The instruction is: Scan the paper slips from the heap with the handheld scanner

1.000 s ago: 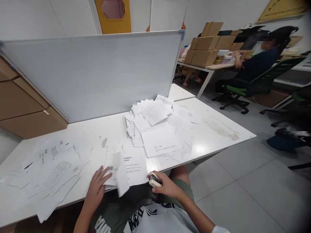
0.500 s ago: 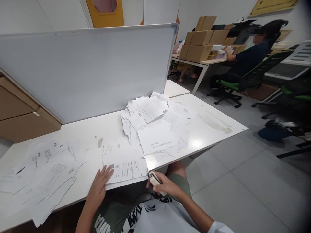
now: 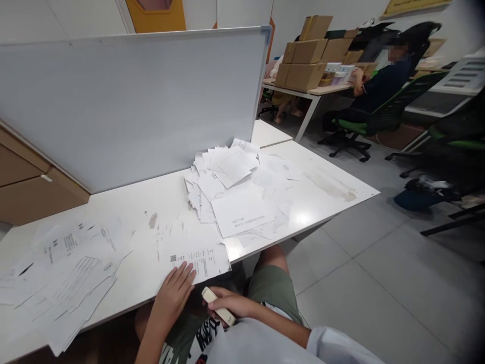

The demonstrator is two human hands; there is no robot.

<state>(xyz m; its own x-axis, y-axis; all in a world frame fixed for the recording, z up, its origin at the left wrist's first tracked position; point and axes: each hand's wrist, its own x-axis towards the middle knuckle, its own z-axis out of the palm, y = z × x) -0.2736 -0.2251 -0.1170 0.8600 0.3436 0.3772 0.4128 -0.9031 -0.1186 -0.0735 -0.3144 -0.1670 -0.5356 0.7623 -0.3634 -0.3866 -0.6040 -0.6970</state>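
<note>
My left hand [image 3: 178,284] lies flat, fingers stretched out, on a printed sheet [image 3: 209,261] at the front edge of the desk. The sheet bears a QR code and lines of text, and my fingers cover part of it. Below the desk edge, over my lap, my right hand [image 3: 230,302] is closed around a small cream stapler [image 3: 219,306], which is apart from the sheet. Beyond the sheet rises a loose heap of papers [image 3: 242,205]. Another spread of printed papers [image 3: 81,283] covers the left end of the desk.
A whiteboard [image 3: 132,111] stands along the back of the white desk [image 3: 147,194], with a cardboard box [image 3: 38,177] behind its left end. At the back right, a person [image 3: 386,83] sits by a table with stacked cartons [image 3: 306,60]. A green-trimmed chair [image 3: 390,119] stands there.
My right hand has drawn the stapler left and down, away from the sheet's right corner. My left hand has slid right over the sheet. The view has shifted slightly.
</note>
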